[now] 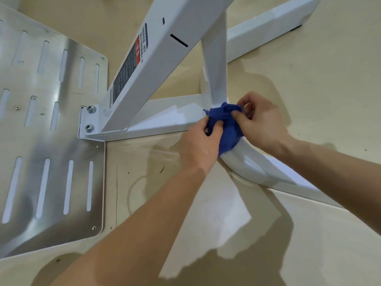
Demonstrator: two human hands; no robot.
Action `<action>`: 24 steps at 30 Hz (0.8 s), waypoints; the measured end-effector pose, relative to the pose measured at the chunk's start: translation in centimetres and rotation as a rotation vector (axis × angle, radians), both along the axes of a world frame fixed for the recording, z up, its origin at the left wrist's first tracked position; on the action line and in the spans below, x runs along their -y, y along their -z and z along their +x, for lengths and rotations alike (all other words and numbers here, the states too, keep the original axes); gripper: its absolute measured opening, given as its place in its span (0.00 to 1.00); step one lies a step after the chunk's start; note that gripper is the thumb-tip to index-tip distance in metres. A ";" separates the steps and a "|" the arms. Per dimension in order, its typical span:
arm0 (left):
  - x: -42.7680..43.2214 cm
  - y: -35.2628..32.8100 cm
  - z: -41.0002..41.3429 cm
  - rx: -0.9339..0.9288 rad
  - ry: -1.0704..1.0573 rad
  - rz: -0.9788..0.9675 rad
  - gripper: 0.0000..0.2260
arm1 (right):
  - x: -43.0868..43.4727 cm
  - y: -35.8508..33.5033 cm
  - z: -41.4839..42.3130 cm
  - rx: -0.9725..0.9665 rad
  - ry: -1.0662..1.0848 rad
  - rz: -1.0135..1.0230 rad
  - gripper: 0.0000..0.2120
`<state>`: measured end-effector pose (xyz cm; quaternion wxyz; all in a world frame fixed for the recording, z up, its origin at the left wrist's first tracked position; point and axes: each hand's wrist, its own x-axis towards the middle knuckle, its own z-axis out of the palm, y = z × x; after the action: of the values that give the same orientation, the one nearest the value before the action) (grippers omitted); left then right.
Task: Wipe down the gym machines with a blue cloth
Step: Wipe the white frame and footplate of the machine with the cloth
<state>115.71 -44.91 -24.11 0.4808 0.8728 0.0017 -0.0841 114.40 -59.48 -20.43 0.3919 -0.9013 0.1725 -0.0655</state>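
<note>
Beige floor [309, 79] | 1 white machine frame [165, 48], 1 slotted steel plate [61, 141], 2 bolts [90, 109] | 1 blue cloth [228, 131] bunched at frame's base joint | my L hand [198, 145] + R hand [261, 122] both pinch it, fingers curled.

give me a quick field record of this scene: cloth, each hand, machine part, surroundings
cloth: bunched blue fabric cloth, pressed on the base joint of the white painted metal machine frame
left: left hand grips the cloth
right: right hand pinches the cloth
nearby: slotted brushed steel footplate, left of the frame
ground: beige floor
</note>
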 end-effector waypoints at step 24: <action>4.8 3.9 -3.7 -0.083 -0.091 -0.127 0.14 | 0.2 5.0 -3.4 -0.232 -0.135 -0.244 0.15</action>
<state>112.01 -49.73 -28.04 0.5382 0.8352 0.0558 -0.0981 111.03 -59.72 -25.41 0.2607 -0.9532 0.1462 0.0451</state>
